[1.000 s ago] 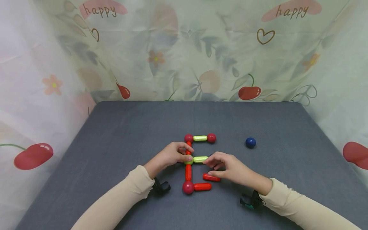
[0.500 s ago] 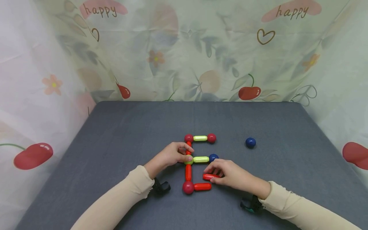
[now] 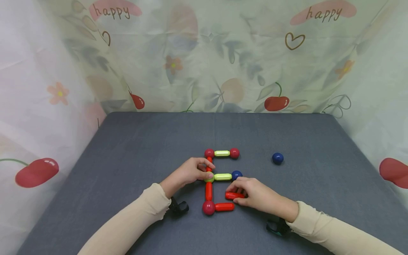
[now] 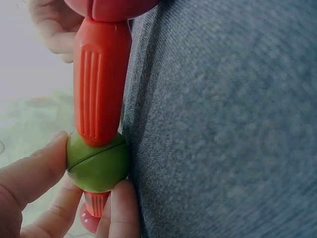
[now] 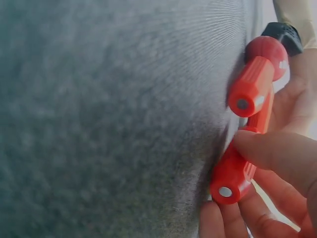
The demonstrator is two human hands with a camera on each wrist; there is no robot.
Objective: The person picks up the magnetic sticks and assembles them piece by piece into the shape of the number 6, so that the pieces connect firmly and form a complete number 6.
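Observation:
My left hand (image 3: 194,170) holds the green ball (image 4: 99,166) at the middle of an E-shaped figure of magnetic rods and balls. A red rod (image 3: 208,191) runs from that ball to the near red ball (image 3: 208,208), and a yellow-green rod (image 3: 222,176) leads to a blue ball (image 3: 237,175). My right hand (image 3: 253,193) pinches a loose red rod (image 3: 233,195) between thumb and fingers. In the right wrist view, the thumb crosses this loose rod (image 5: 229,178), whose metal end faces the camera. Part of the upper upright rod hides behind the left hand.
Another red rod (image 3: 225,207) extends right from the near red ball. At the far end, a yellow-green rod (image 3: 222,153) joins two red balls. A separate blue ball (image 3: 278,158) lies to the right on the dark grey table (image 3: 153,134). Printed cloth (image 3: 204,53) surrounds the table.
My right hand has come toward me from the middle blue ball, uncovering it, and has taken hold of the loose red rod. The left hand stays where it was.

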